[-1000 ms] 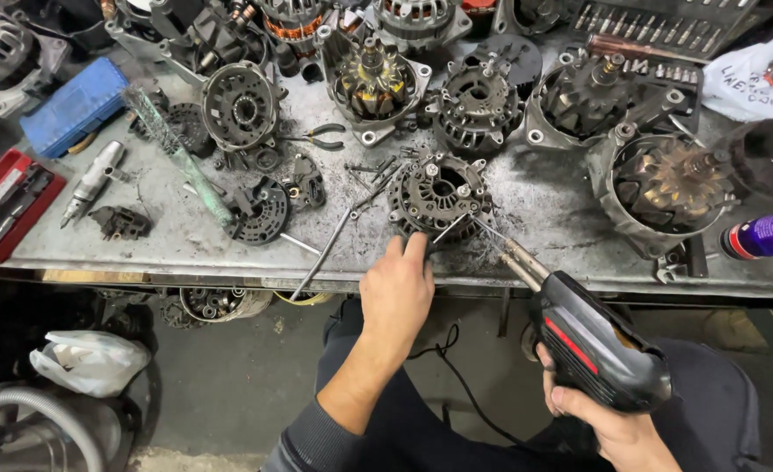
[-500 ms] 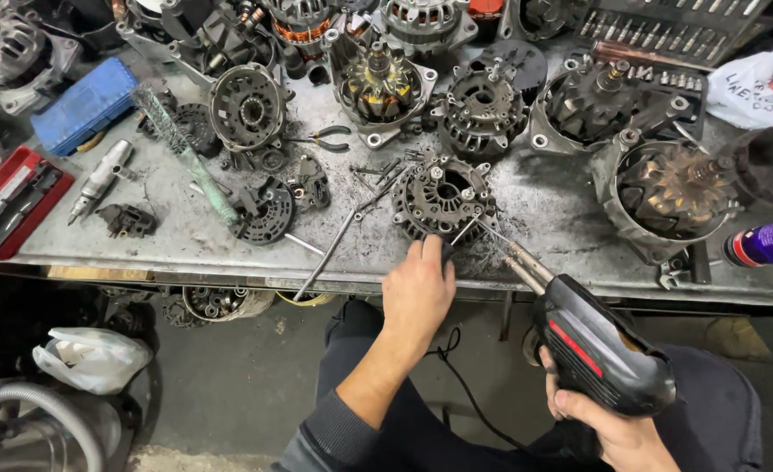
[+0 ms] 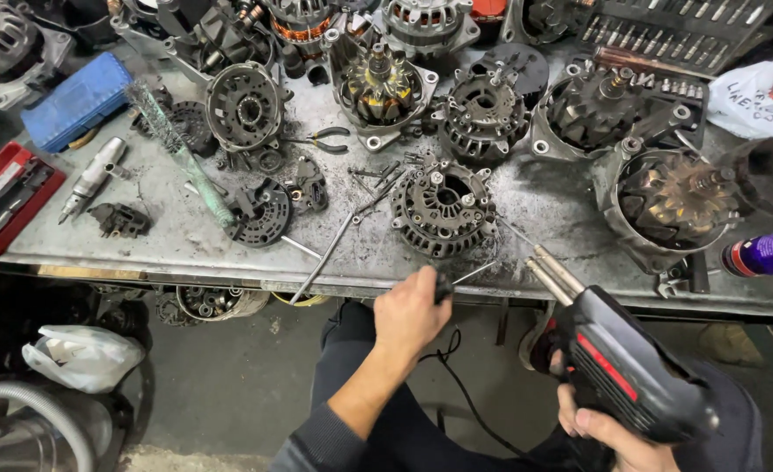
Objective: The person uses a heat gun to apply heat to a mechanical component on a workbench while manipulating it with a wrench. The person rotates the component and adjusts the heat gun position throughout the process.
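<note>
Now right hand (image 3: 609, 433) grips black/red soldering gun (image 3: 622, 363), left hand (image 3: 412, 310) pinches sm. black tool (image 3: 441, 286).

Alternator housing (image 3: 444, 208): cast metal, dull, grimy. Soldering gun (image 3: 618, 367): black matt plastic body with glossy red insert and bright metal tip. Counter (image 3: 185, 249): worn, scratched grey metal. Case (image 3: 76, 100): blue plastic.

Bench is packed. The only real bare strip runs along the front edge of the workbench (image 3: 168, 253), left of the left hand (image 3: 410, 313). A long metal rod (image 3: 323, 255) cuts across it diagonally. Straight ahead the alternator housing (image 3: 444, 208) blocks the way, loose screws just behind it. Right side's tight: soldering gun (image 3: 618, 358) in the right hand (image 3: 609, 433), big rotor housing (image 3: 670, 203) beyond.
</note>
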